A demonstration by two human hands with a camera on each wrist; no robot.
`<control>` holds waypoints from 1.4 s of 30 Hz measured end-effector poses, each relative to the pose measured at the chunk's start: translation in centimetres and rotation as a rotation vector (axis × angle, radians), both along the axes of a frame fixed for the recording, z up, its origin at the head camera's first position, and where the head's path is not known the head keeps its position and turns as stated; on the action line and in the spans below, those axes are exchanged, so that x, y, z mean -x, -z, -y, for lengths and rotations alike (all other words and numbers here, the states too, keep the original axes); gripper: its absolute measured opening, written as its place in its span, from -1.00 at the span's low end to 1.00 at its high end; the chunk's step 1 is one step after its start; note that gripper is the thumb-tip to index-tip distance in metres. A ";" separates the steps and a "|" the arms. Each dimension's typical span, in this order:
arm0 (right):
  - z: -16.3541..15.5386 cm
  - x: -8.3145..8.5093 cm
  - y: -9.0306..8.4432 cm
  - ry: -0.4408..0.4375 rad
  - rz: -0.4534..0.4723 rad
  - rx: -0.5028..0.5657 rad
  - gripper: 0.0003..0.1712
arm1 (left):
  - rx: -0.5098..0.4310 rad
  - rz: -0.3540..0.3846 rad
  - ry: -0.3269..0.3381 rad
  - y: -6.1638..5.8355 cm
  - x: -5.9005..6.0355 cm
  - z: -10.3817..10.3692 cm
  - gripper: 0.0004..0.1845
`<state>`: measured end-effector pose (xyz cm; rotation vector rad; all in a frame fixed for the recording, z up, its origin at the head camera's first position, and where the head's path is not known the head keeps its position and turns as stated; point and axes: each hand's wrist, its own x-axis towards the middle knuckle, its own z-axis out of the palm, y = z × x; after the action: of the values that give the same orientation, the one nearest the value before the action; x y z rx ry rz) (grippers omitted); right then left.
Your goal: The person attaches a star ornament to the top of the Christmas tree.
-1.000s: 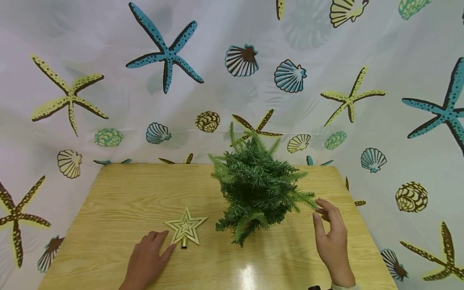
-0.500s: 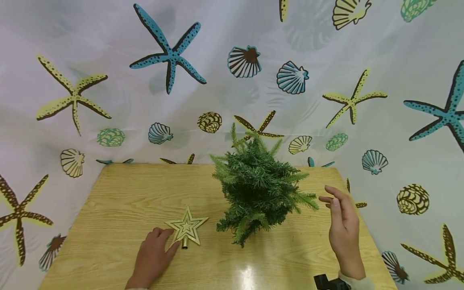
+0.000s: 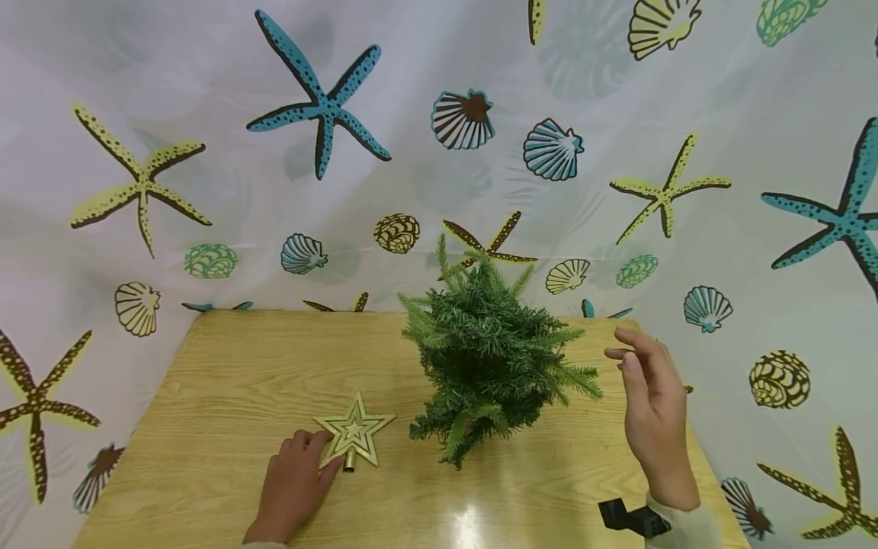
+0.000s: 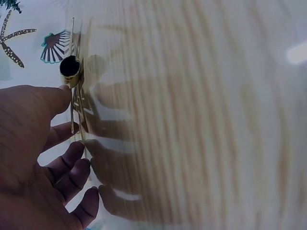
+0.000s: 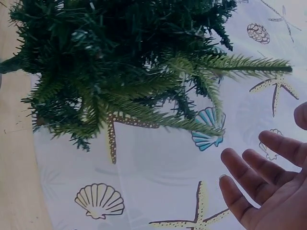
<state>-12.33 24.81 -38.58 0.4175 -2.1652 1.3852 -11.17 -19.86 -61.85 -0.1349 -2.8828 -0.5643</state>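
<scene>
A flat gold star tree topper (image 3: 354,429) with a short tube at its base lies on the table left of centre. My left hand (image 3: 291,484) pinches its lower left side between thumb and forefinger. In the left wrist view the topper's hollow tube (image 4: 70,69) faces the camera beside the thumb, while the other fingers are loosely bent near the wood. A small green artificial Christmas tree (image 3: 487,343) stands right of the star, its foot hidden under branches. To the right of the tree my right hand (image 3: 657,412) is raised, holding nothing, fingers loosely spread in the right wrist view.
The wooden table (image 3: 233,366) ends at a white curtain (image 3: 411,183) printed with starfish and shells, which hangs behind and at both sides. A black strap (image 3: 634,518) sits on the right wrist. Tree branches reach out toward the right hand.
My right hand has drawn away from the tree's branch tips, up and to the right. My left hand has shifted slightly right onto the star topper, its thumb and forefinger now at the edge.
</scene>
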 end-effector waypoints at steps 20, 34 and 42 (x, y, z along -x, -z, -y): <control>3.0 2.7 -6.2 -0.082 -0.197 -0.216 -0.54 | -0.030 0.010 -0.031 0.2 0.4 -0.2 -0.68; 6.3 3.6 -9.5 -0.228 -0.146 -0.390 -0.49 | -0.136 0.128 -0.063 -0.8 0.2 0.1 -0.75; 6.3 5.7 -9.0 -0.304 -0.101 -0.509 -0.45 | -0.239 0.201 -0.075 -1.1 -0.2 0.9 -0.76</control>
<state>-18.03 18.50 -29.58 1.0181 -2.4264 0.9085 -10.95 -20.75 -60.70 0.0697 -2.9642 -0.9514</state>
